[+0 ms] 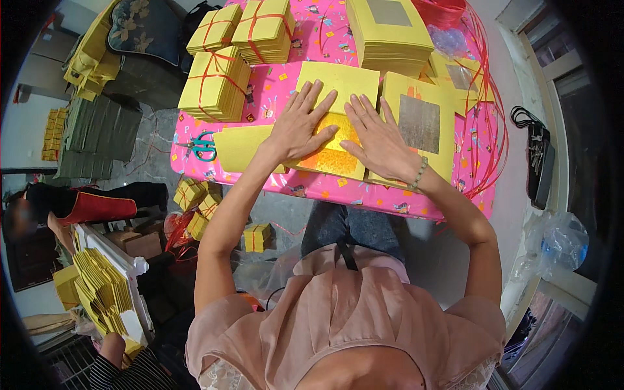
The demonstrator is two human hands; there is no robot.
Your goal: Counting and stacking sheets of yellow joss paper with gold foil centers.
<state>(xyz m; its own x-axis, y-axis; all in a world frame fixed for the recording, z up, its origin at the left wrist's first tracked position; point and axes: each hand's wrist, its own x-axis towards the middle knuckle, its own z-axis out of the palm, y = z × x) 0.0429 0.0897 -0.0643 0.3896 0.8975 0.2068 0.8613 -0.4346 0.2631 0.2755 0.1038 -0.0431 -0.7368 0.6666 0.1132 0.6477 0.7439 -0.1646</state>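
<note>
My left hand [302,125] lies flat with fingers spread on a yellow joss paper sheet [351,78] that has a shiny gold-orange patch [338,140]. My right hand [380,140] is also flat and open, its fingertips on the same sheet and its palm over the neighbouring joss paper stack [443,123], which bears a silver-grey square. Neither hand grips anything. Part of the gold patch is hidden beneath my fingers. Beside my left wrist lies more yellow paper [240,149], and teal-handled scissors [204,147] sit at its left end.
Yellow bundles tied with red string [214,84] stand at the table's far left. A tall paper stack [393,49] is at the back. Loose red string [484,71] hangs along the right edge of the pink tablecloth [270,81]. At lower left, another person's arm [112,348] is near yellow paper.
</note>
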